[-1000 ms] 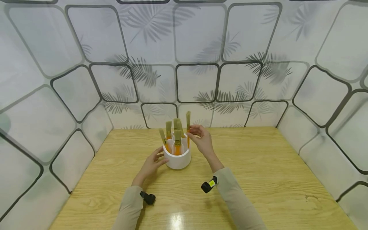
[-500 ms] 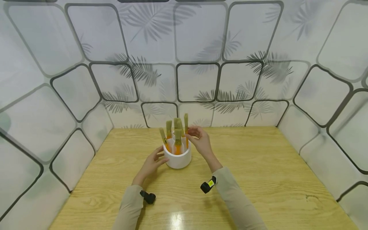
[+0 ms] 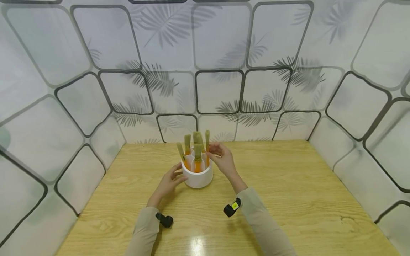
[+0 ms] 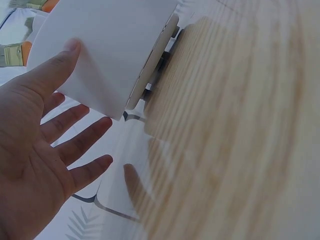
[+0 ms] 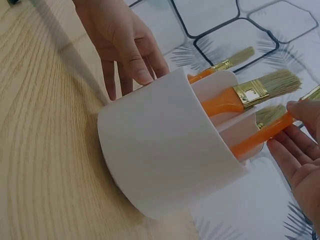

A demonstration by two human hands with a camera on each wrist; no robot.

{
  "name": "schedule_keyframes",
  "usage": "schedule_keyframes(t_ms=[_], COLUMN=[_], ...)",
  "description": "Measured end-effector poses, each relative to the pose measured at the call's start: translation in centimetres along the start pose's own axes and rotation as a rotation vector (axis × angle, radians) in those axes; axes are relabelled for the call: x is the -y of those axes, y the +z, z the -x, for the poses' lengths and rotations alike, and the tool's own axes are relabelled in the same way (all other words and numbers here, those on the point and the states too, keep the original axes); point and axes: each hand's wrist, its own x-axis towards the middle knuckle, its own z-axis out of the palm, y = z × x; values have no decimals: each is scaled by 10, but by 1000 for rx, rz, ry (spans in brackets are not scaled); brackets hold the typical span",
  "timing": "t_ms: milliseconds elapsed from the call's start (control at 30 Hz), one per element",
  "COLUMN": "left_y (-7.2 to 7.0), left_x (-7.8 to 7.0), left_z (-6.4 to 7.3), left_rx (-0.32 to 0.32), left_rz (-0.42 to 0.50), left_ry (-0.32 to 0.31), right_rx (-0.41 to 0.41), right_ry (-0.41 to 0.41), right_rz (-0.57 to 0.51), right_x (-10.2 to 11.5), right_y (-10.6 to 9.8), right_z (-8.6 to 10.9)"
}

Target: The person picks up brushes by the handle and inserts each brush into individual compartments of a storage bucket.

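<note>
A round white brush holder (image 3: 199,180) with inner compartments stands on the table, several orange-handled paintbrushes (image 3: 197,153) upright in it, bristles up. My right hand (image 3: 225,160) pinches one paintbrush (image 5: 260,136) by its orange handle between thumb and fingers. That handle's lower end is inside the holder at its right side, hidden by the wall. On the opposite side, my left hand (image 3: 170,180) steadies the holder, thumb (image 4: 70,52) against the outer wall and the other fingers spread loosely beside it.
The holder stands on a light wood-grain table (image 3: 288,192). Behind and to both sides rise pale patterned walls (image 3: 221,92) with dark outlines and leaf prints. Each sleeve carries a small black wrist camera (image 3: 164,220).
The paintbrush in my right hand has gone lower into the holder and slightly left, the hand moving with it. My left hand has stayed at the holder's side.
</note>
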Motion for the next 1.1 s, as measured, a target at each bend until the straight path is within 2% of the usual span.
schedule_keyframes(t_ms=[167, 267, 633, 900, 1100], left_y=[0, 0, 1, -1, 2], left_x=[0, 0, -1, -2, 23], left_z=[1, 2, 3, 1, -9], left_rx=[0, 1, -1, -59, -78], left_rz=[-6, -6, -8, -56, -53], left_ry=[-2, -8, -8, 26, 30], right_rx=[43, 39, 11, -8, -2], right_ry=[55, 67, 35, 2, -10], right_rz=[-34, -36, -21, 26, 52], right_x=[-2, -4, -9, -14, -18], right_y=[-2, -4, -8, -14, -20], right_z=[3, 4, 9, 10, 11])
